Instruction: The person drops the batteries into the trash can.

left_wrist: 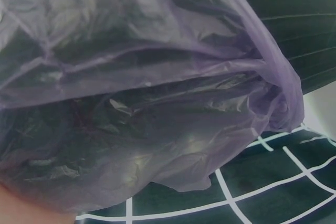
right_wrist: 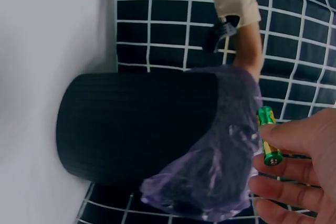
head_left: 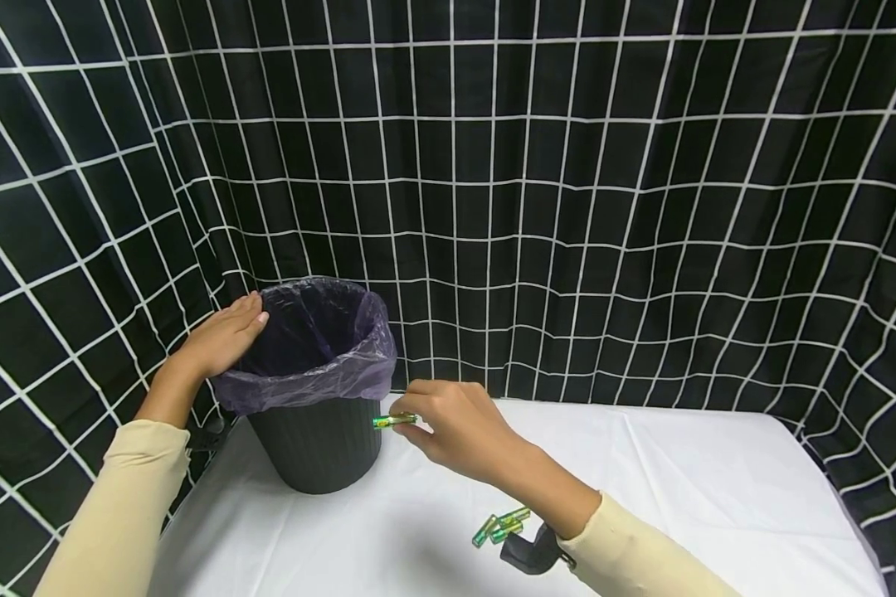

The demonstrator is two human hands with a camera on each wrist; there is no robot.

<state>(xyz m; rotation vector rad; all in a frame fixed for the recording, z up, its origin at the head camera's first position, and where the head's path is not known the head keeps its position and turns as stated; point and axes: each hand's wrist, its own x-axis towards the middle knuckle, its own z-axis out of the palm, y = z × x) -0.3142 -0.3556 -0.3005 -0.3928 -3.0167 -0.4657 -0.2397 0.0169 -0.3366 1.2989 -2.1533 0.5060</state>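
Note:
A black waste bin (head_left: 317, 444) stands at the left of the white table, lined with a purple plastic bag (head_left: 328, 377) folded over its rim. My left hand (head_left: 227, 336) rests on the bin's left rim with its fingers straight; only a sliver of it appears in the left wrist view, beside the bag. Between thumb and fingers, my right hand (head_left: 451, 427) pinches a green and gold battery (head_left: 394, 421), just right of the bin and below its rim in the head view. The right wrist view shows that battery (right_wrist: 268, 137) close up.
Several similar green batteries (head_left: 502, 525) lie together on the white tablecloth (head_left: 687, 489), beside the right wrist's black camera mount (head_left: 532, 550). A black curtain (head_left: 538, 182) with a white grid hangs behind the table and along its sides.

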